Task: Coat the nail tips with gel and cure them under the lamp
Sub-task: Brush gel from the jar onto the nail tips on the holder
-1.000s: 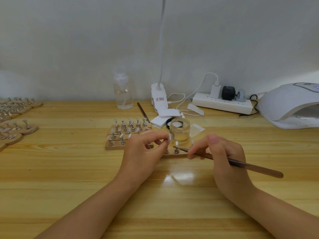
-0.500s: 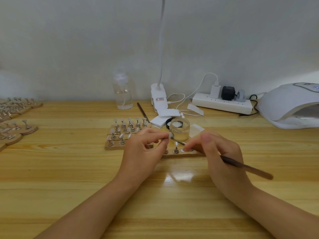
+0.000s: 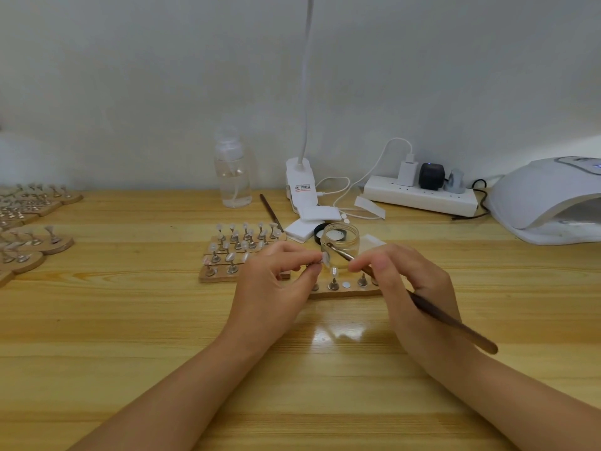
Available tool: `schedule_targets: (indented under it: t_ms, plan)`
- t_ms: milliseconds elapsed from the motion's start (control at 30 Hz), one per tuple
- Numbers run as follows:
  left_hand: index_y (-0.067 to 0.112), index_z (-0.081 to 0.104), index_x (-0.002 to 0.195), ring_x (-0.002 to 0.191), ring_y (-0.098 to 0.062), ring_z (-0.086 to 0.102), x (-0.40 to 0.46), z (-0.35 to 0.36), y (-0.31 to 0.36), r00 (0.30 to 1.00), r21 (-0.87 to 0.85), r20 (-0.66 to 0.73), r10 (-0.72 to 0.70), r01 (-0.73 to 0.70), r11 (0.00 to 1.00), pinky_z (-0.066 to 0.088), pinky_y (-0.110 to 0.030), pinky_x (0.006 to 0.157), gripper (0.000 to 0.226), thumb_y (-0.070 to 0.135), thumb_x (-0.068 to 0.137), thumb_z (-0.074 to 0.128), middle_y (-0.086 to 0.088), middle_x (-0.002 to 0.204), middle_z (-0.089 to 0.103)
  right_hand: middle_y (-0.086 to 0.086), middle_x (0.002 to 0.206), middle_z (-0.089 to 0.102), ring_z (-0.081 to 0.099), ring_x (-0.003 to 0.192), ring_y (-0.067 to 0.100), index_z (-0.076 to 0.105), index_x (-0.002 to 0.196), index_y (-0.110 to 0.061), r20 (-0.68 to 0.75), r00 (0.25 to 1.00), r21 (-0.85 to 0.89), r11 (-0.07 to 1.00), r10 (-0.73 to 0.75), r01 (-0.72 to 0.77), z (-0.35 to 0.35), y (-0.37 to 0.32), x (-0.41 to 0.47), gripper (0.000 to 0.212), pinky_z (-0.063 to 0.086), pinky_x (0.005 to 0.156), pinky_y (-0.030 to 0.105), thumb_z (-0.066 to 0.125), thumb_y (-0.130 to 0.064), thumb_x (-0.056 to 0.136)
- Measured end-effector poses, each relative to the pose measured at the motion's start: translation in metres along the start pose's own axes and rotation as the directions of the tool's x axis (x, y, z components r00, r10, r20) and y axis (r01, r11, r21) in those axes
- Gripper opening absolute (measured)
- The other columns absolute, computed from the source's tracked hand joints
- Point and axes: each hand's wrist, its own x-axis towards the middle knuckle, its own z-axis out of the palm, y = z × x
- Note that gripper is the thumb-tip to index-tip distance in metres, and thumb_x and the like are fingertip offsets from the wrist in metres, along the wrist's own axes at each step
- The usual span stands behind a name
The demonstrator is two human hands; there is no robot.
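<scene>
My left hand (image 3: 276,281) pinches a small stand carrying a clear nail tip (image 3: 325,258) and holds it up in front of me. My right hand (image 3: 409,284) grips a dark brush (image 3: 452,323). Its bristle end points up-left and sits just right of the nail tip, in front of the open glass gel jar (image 3: 340,244). Below both hands lies a wooden strip (image 3: 344,291) with a few metal stands. A wooden board (image 3: 221,275) with several nail tips on stands lies to the left. The white curing lamp (image 3: 549,203) stands at the far right.
A clear bottle (image 3: 233,177), a clip lamp base (image 3: 300,187), white pads (image 3: 305,224), a second brush (image 3: 270,211) and a power strip (image 3: 421,196) with cables line the back. More wooden holders (image 3: 29,236) with nail stands crowd the left edge of the wooden table (image 3: 130,336).
My right hand has swung the brush tip up and leftward, from beside the strip to the nail tip held in my left hand. My left hand has stayed nearly still.
</scene>
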Motion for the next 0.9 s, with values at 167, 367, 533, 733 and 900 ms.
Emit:
schedule_targets:
  t_ms: [167, 367, 533, 733, 900]
  plan:
    - [0.032, 0.068, 0.082, 0.077, 0.002, 0.057, 0.0004, 0.0005, -0.0006, 1.0, 0.023, -0.012, 0.003, -0.003, 1.0, 0.038, -0.005, 0.064, 0.029, 0.003, 0.075, 0.07, 0.016, 0.076, 0.062, -0.006, 0.064, 0.063, 0.059, 0.066, 0.013, 0.06, 0.063, -0.031, -0.025, 1.0, 0.064, 0.998, 0.007, -0.005, -0.0024, 0.0005, -0.0031, 0.039, 0.048, 0.068, 0.039, 0.031, -0.036, 0.088]
    - [0.039, 0.065, 0.078, 0.076, 0.004, 0.055, -0.0001, 0.0003, 0.0009, 1.0, 0.036, -0.012, 0.002, -0.002, 0.999, 0.037, -0.006, 0.064, 0.035, 0.004, 0.075, 0.07, 0.017, 0.074, 0.061, -0.015, 0.067, 0.063, 0.06, 0.071, 0.009, 0.06, 0.069, -0.034, 0.02, 1.0, 0.024, 0.999, 0.022, -0.022, -0.0002, 0.001, -0.0013, 0.032, 0.048, 0.071, 0.033, 0.034, -0.038, 0.087]
    - [0.039, 0.065, 0.078, 0.075, 0.005, 0.055, 0.0001, 0.0002, 0.002, 1.0, 0.037, -0.006, -0.005, 0.005, 0.999, 0.038, -0.005, 0.063, 0.035, 0.005, 0.075, 0.07, 0.015, 0.074, 0.061, -0.012, 0.066, 0.062, 0.059, 0.069, 0.01, 0.059, 0.068, -0.034, -0.013, 1.0, 0.028, 0.999, -0.015, 0.016, -0.0008, 0.0006, -0.0013, 0.033, 0.048, 0.068, 0.036, 0.033, -0.034, 0.088]
    - [0.035, 0.067, 0.079, 0.074, 0.004, 0.054, -0.0004, -0.0001, 0.0035, 1.0, 0.03, 0.001, -0.014, 0.014, 0.999, 0.037, -0.005, 0.062, 0.033, 0.003, 0.075, 0.069, 0.014, 0.076, 0.062, -0.005, 0.063, 0.064, 0.06, 0.065, 0.013, 0.062, 0.065, -0.03, -0.004, 1.0, 0.067, 0.998, 0.007, -0.007, -0.0008, 0.0021, -0.0028, 0.039, 0.048, 0.067, 0.039, 0.031, -0.035, 0.088]
    - [0.033, 0.067, 0.08, 0.075, 0.007, 0.054, -0.0003, -0.0003, 0.0042, 1.0, 0.032, 0.006, -0.017, 0.017, 0.999, 0.037, -0.005, 0.063, 0.031, 0.003, 0.075, 0.07, 0.015, 0.077, 0.061, -0.012, 0.071, 0.064, 0.061, 0.073, 0.011, 0.061, 0.072, -0.032, 0.011, 1.0, 0.021, 1.0, -0.011, 0.011, 0.0001, 0.0016, -0.0016, 0.035, 0.05, 0.068, 0.041, 0.031, -0.035, 0.089]
